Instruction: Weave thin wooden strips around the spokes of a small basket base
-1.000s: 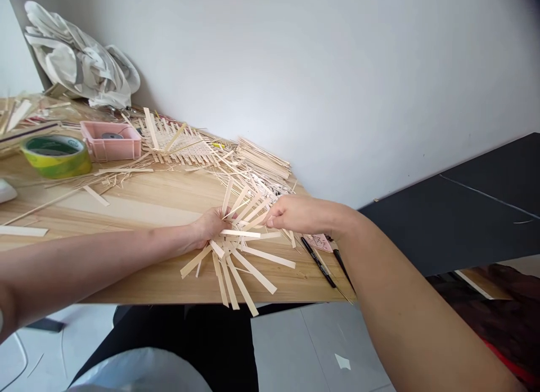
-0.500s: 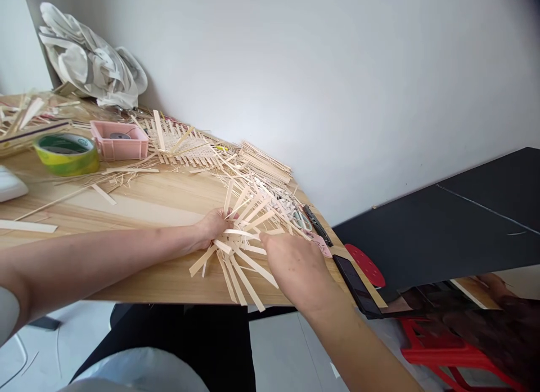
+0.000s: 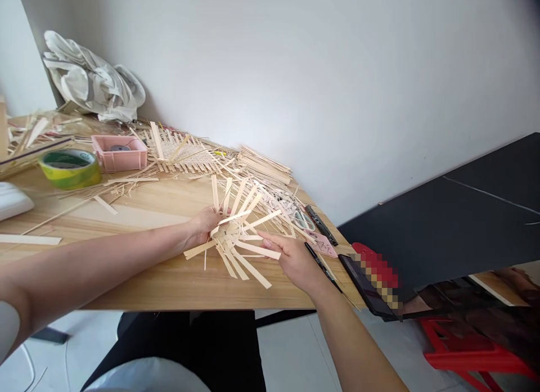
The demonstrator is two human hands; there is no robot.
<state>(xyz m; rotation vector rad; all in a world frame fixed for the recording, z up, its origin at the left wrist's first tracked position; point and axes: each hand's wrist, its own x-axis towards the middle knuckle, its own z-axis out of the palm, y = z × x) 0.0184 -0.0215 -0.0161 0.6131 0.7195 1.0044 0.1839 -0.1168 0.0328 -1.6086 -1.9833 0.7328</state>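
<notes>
A small woven piece of pale bamboo strips is held just above the wooden table, its strip ends fanning out on nearly all sides. My left hand grips its left side, with some fingers hidden behind the strips. On the right side, my right hand is closed, thumb and fingers pinching among the strip ends around one bamboo strip. A black pen lies on the table just beyond my right wrist.
Behind lie a larger woven bamboo mat and stacked strips. To the left are a roll of tape and a pink box. Scissors, a box cutter and a phone lie toward the right edge.
My right hand has moved from over the middle of the weave out to its right strip ends. A strip bent across toward the right hand now points up and right. The view has shifted slightly.
</notes>
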